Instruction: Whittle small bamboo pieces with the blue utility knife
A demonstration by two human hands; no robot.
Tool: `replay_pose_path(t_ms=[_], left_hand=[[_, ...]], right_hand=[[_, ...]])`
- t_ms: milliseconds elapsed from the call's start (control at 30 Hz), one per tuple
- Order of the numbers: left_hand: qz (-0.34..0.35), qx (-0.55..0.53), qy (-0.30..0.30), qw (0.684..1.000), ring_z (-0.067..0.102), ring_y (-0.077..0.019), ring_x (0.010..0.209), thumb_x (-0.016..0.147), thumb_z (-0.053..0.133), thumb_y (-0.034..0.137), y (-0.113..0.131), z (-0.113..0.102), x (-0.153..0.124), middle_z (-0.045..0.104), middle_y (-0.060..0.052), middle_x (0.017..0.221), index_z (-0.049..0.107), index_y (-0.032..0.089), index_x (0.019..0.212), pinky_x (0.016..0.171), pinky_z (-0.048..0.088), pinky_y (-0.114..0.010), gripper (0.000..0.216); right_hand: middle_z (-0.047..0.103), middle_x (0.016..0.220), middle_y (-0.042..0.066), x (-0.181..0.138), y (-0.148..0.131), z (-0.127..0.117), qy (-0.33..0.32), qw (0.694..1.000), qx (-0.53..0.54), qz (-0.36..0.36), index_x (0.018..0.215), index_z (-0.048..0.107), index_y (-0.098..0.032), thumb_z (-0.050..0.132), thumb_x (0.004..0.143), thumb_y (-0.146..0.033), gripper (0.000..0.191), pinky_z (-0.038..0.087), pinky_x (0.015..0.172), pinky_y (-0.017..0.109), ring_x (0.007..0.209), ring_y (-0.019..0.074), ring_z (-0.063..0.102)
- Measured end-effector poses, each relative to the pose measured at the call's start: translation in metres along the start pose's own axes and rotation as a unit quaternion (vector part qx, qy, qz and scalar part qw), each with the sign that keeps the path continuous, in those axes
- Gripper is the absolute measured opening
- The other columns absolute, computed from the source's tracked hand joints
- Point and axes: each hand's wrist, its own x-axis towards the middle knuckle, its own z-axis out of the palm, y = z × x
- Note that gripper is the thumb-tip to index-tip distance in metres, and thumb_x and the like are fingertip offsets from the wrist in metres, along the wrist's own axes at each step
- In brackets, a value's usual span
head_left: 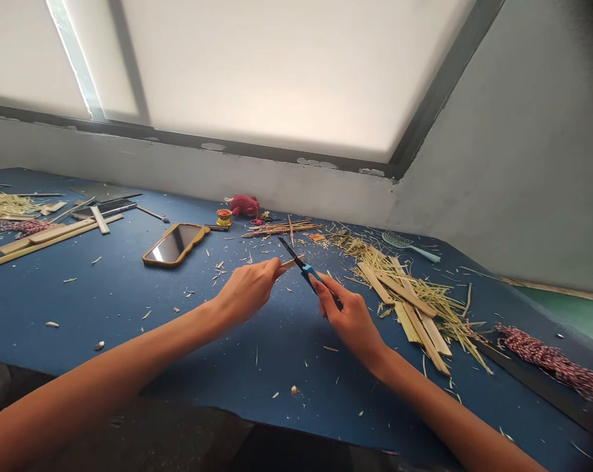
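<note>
Strip (pixel 287 263) juts from left hand (pixel 253 283) toward cutter (pixel 306 270) in right hand (pixel 344 309).

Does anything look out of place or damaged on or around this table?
A few things. A hairbrush lies by the pile of shavings, odd company for the knife in the right hand. Loose chips litter the blue table. Pale patches along the window frame look like flaked paint.

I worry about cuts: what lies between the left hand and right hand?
In the head view, a thin, pale strip juts from the left hand; the dark blade of the blue-handled knife, in the right hand, crosses it. Contact is unclear.
</note>
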Motion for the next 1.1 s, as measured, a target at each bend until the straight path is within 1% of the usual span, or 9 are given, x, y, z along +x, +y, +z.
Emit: replay_pose_path(t_ms=[100, 200, 333, 400, 467, 633, 767, 967, 1100], left_hand=[[-0.022, -0.084, 0.008, 0.996, 0.045, -0.0164, 0.067, 0.094, 0.034, 0.043, 0.004, -0.004, 0.003, 0.055, -0.004, 0.073, 0.056, 0.019, 0.077, 0.065, 0.031, -0.028, 0.037], [-0.080, -0.202, -0.049, 0.975, 0.047, -0.0160, 0.074, 0.093, 0.036, 0.046, 0.007, -0.007, 0.005, 0.057, -0.003, 0.079, 0.059, 0.018, 0.081, 0.068, 0.034, -0.027, 0.039], [-0.194, -0.406, -0.160, 0.879, 0.048, -0.0142, 0.087, 0.088, 0.047, 0.047, 0.008, -0.009, 0.004, 0.057, -0.006, 0.101, 0.062, 0.018, 0.100, 0.072, 0.037, -0.025, 0.035], [-0.219, -0.473, -0.188, 0.832, 0.046, -0.0120, 0.084, 0.086, 0.052, 0.047, 0.009, -0.011, 0.004, 0.056, -0.007, 0.106, 0.063, 0.017, 0.102, 0.069, 0.036, -0.023, 0.035], [-0.222, -0.512, -0.194, 0.807, 0.043, -0.0099, 0.077, 0.085, 0.055, 0.046, 0.011, -0.012, 0.004, 0.055, -0.007, 0.107, 0.064, 0.017, 0.104, 0.065, 0.034, -0.022, 0.035], [-0.240, -0.521, -0.155, 0.804, 0.038, -0.0093, 0.070, 0.088, 0.049, 0.046, 0.013, -0.014, 0.007, 0.054, -0.005, 0.096, 0.063, 0.016, 0.108, 0.064, 0.033, -0.022, 0.038], [-0.249, -0.536, -0.130, 0.796, 0.038, -0.0089, 0.070, 0.089, 0.050, 0.044, 0.008, -0.012, 0.009, 0.051, -0.004, 0.090, 0.064, 0.015, 0.102, 0.062, 0.033, -0.021, 0.035], [-0.234, -0.606, -0.120, 0.751, 0.040, -0.0065, 0.069, 0.082, 0.064, 0.033, -0.002, -0.010, 0.009, 0.049, -0.003, 0.089, 0.063, 0.013, 0.095, 0.061, 0.033, -0.020, 0.024], [-0.217, -0.632, -0.121, 0.734, 0.038, -0.0057, 0.066, 0.080, 0.066, 0.029, -0.001, -0.010, 0.010, 0.049, -0.002, 0.086, 0.060, 0.011, 0.087, 0.059, 0.032, -0.021, 0.020]], right_hand=[[0.046, 0.059, -0.004, -0.001, 0.001, -0.001, 0.008, 1.000, -0.006, -0.008, 0.123, 0.058, -0.023, 0.039, 0.094, -0.045, 0.041, 0.036, 0.051, 0.022, 0.051, 0.0099, 0.042], [0.050, 0.062, -0.003, -0.002, 0.000, -0.002, 0.012, 1.000, -0.010, -0.020, 0.127, 0.056, -0.023, 0.039, 0.094, -0.043, 0.042, 0.038, 0.052, 0.022, 0.054, 0.0102, 0.044], [0.054, 0.064, -0.002, -0.003, 0.000, -0.005, 0.017, 0.999, -0.019, -0.031, 0.128, 0.055, -0.024, 0.039, 0.094, -0.043, 0.042, 0.041, 0.054, 0.023, 0.054, 0.0107, 0.047], [0.053, 0.064, -0.002, -0.003, 0.001, -0.006, 0.013, 0.999, -0.019, -0.035, 0.129, 0.054, -0.025, 0.038, 0.094, -0.043, 0.042, 0.040, 0.053, 0.023, 0.053, 0.0105, 0.046], [0.053, 0.063, -0.002, -0.003, 0.003, -0.008, 0.012, 0.999, -0.018, -0.032, 0.128, 0.055, -0.025, 0.039, 0.094, -0.043, 0.042, 0.040, 0.051, 0.023, 0.051, 0.0101, 0.045], [0.058, 0.067, -0.001, -0.003, 0.006, -0.010, 0.016, 0.999, -0.019, -0.020, 0.126, 0.058, -0.023, 0.040, 0.093, -0.045, 0.043, 0.040, 0.051, 0.023, 0.052, 0.0102, 0.046], [0.063, 0.071, 0.001, -0.004, 0.006, -0.010, 0.020, 0.999, -0.033, -0.024, 0.127, 0.057, -0.024, 0.041, 0.093, -0.044, 0.043, 0.041, 0.051, 0.024, 0.054, 0.0110, 0.051], [0.065, 0.076, 0.003, -0.005, 0.005, -0.013, 0.017, 0.998, -0.048, -0.032, 0.129, 0.055, -0.025, 0.041, 0.093, -0.042, 0.042, 0.043, 0.053, 0.024, 0.059, 0.0130, 0.056], [0.066, 0.077, 0.004, -0.004, 0.006, -0.015, 0.017, 0.998, -0.058, -0.035, 0.130, 0.054, -0.026, 0.040, 0.094, -0.042, 0.042, 0.043, 0.054, 0.025, 0.059, 0.0134, 0.056]])
